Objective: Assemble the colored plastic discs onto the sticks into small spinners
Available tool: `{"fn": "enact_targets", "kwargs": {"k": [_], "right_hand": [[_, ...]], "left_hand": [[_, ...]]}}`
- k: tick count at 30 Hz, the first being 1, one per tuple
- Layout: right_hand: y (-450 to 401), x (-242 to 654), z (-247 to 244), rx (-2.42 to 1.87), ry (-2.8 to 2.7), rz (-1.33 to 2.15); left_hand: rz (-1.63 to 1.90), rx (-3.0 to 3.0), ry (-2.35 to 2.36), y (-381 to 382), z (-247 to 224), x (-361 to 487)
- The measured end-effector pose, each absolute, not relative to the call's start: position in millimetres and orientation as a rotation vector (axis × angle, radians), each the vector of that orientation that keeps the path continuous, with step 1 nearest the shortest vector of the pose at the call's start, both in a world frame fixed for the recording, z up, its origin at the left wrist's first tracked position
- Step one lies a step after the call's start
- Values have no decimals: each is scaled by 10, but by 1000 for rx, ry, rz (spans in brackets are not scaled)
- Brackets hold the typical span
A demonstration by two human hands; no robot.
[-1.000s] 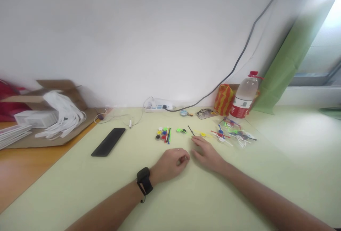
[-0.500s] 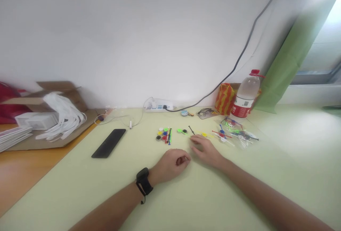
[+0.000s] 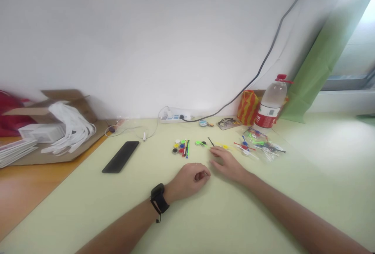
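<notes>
My left hand [image 3: 189, 180] rests on the pale green table [image 3: 187, 219] with its fingers curled round; whether anything is inside them is too small to tell. To its right, my right hand [image 3: 225, 164] lies with its fingers apart, close to a black stick [image 3: 211, 142] and a green piece with a stick [image 3: 200, 143]. Beyond my left hand are several small coloured discs [image 3: 178, 146] in a cluster, with a row of coloured sticks [image 3: 186, 149] beside them. A yellow piece [image 3: 225, 147] sits just past my right hand.
A black phone [image 3: 120, 157] lies left. Bagged coloured pieces [image 3: 266, 146] and a large bottle [image 3: 271, 103] stand right. A power strip [image 3: 175, 115] is by the wall, its dark cable [image 3: 260, 68] rising rightward. An open cardboard box [image 3: 66, 99] sits far left.
The view has shifted very slightly. Both hands keep the same poses, and the pieces on the table have not visibly moved.
</notes>
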State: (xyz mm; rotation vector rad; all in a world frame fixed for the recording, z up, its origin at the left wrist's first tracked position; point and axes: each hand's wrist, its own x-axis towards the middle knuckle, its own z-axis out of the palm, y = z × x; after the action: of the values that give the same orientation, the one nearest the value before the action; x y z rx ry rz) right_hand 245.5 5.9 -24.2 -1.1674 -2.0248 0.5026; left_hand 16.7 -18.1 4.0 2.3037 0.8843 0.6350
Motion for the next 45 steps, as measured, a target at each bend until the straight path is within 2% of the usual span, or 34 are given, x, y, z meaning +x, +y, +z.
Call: {"fn": "enact_targets", "kwargs": {"k": [8,20,29,35,45], "right_hand": [[43,2430,-215,-1145,-2030,483],[36,2440,-244,-1159,-1965,470],[68,2451,-279,-1120,-2027,484],[60,2430,-242,-1122,-2023,462],[6,2493,-135,-1368,-1966,388]], "left_hand": [[868,2215,1005,-147,24,173],[921,2175,1089,-109,-35,150],[647,2347,888,-157,11,166],[626,2396,878,-180,37,162],[903,2275,1036,-141,28,130]]}}
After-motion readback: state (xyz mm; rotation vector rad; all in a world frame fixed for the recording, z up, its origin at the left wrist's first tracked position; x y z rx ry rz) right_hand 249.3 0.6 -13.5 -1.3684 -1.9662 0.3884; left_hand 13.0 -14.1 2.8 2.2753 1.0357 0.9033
